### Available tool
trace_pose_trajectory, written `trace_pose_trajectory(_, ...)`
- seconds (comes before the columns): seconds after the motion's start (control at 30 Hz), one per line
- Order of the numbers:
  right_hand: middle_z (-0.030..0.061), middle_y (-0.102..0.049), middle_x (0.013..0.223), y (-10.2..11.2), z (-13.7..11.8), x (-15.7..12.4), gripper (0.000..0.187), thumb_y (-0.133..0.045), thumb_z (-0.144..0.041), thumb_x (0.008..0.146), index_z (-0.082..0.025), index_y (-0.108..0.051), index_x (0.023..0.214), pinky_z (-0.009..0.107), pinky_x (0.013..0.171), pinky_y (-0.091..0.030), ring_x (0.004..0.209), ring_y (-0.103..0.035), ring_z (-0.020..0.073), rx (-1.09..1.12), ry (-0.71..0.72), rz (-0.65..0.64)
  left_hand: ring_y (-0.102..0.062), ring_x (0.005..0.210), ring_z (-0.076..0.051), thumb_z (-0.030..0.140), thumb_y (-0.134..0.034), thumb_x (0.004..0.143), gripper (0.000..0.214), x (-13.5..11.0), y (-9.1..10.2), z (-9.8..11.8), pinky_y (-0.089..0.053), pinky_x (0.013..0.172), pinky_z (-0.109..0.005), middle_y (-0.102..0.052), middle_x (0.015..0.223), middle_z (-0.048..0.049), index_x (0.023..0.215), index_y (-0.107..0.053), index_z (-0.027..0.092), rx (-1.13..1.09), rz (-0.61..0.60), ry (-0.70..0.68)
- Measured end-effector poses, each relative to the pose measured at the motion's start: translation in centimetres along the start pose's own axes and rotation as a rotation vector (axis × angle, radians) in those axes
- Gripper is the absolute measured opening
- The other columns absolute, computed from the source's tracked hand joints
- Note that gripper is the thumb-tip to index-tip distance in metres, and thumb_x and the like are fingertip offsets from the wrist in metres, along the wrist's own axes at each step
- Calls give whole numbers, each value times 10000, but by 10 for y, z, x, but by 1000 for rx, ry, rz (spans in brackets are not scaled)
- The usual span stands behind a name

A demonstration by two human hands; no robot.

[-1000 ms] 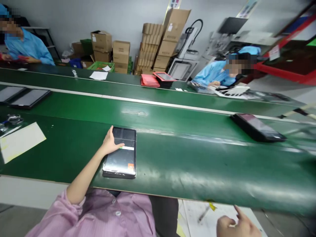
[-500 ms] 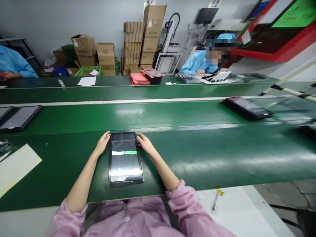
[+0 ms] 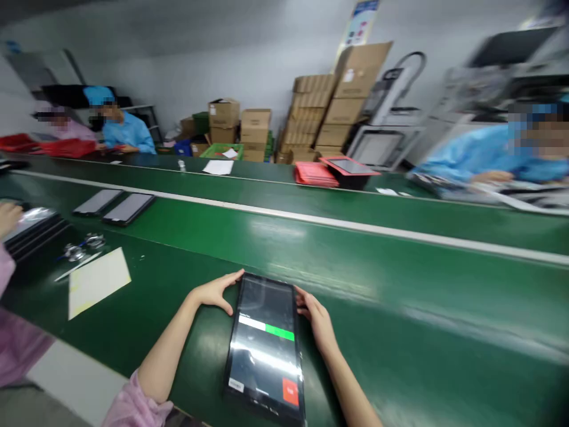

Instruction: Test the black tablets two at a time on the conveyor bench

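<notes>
A black tablet (image 3: 265, 362) lies in front of me on the green work surface, its screen lit with a white and green bar and a red square near the bottom. My left hand (image 3: 213, 294) is open at the tablet's upper left edge, fingertips by the corner and thumb spread away. On the opposite side, my right hand (image 3: 315, 314) has its fingers bent against the upper right edge. The undersides of the right fingers are partly hidden.
Two more tablets (image 3: 128, 209) rest at the left, near a pale sheet (image 3: 100, 281) and coiled cables (image 3: 75, 252). A neighbour's hand (image 3: 9, 218) is by stacked devices (image 3: 35, 228). Red trays (image 3: 315, 174) and blue-clad co-workers are across the line.
The view has swung left and closer, so the tablet appears larger and lower right. My left thumb is now spread from the fingers. Both hands remain beside the tablet.
</notes>
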State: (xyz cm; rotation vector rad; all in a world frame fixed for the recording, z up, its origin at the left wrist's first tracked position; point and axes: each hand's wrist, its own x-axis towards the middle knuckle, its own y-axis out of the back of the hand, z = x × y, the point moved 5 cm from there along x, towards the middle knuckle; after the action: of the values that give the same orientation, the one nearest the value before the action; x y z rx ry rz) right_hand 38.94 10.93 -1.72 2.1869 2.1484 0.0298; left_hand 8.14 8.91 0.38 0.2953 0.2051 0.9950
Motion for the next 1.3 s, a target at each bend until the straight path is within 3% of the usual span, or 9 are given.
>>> trace_pose_trajectory(0.17,99,-733,996,-2,2,9,698,-601,-733,760,-184,-751,1164,343,716,-564,881,-661,260,-94,35,-73,-617,1134,-231,61,-786,586,880,14,4,-10,-534,963,-385,-601,1343,-96,1410,-568,282,-64,283,43)
trace_pose_trajectory(0.4,116,-722,927,2,8,12,776,-520,-762,751,-118,-740,1123,357,712,-533,797,-638,264,-198,60,87,-645,845,-166,6,-802,510,790,39,7,-14,-540,725,-251,-718,969,-30,1259,-700,235,10,285,110)
trace_pose_trajectory(0.53,120,-721,962,4,13,15,779,-464,-751,766,-128,-715,1161,405,791,-517,807,-638,277,-290,80,101,-664,863,-167,28,-794,545,778,41,8,-10,-543,725,-243,-723,1038,-25,1279,-687,265,59,295,103)
trace_pose_trajectory(0.63,110,-727,930,6,18,18,784,-472,-750,750,-150,-685,1207,416,779,-529,772,-649,278,-289,62,105,-682,894,-176,82,-740,655,694,37,5,-7,-551,752,-253,-741,1059,-43,1322,-656,251,113,323,89)
trace_pose_trajectory(0.73,107,-730,873,8,20,21,743,-475,-734,748,-159,-692,1165,416,741,-542,735,-652,281,-270,38,120,-702,890,-167,145,-600,815,470,34,4,-5,-541,860,-289,-763,1084,-34,1260,-700,257,204,445,113)
trace_pose_trajectory(0.83,123,-738,921,7,19,21,675,-485,-707,742,-166,-719,1071,411,738,-549,770,-660,290,-269,43,113,-718,914,-176,179,-483,906,382,34,2,-1,-532,903,-304,-762,1125,-29,1179,-743,242,222,551,110)
trace_pose_trajectory(1.03,115,-733,911,4,13,18,633,-466,-687,783,-173,-705,1064,386,699,-548,752,-654,275,-265,85,99,-720,837,-211,247,-650,850,219,31,5,5,-549,802,-301,-791,957,-54,1006,-792,188,170,665,159)
trace_pose_trajectory(1.13,94,-713,853,3,9,16,651,-449,-681,804,-166,-674,1133,379,688,-542,727,-645,263,-278,86,105,-721,821,-204,222,-636,851,216,31,6,4,-546,775,-290,-790,928,-58,998,-788,177,144,657,172)
trace_pose_trajectory(1.3,112,-706,927,-1,3,11,629,-435,-675,819,-160,-688,1078,381,711,-549,753,-640,252,-256,87,76,-719,811,-192,256,-555,897,266,30,7,4,-536,755,-271,-784,906,-58,1017,-775,165,173,594,149)
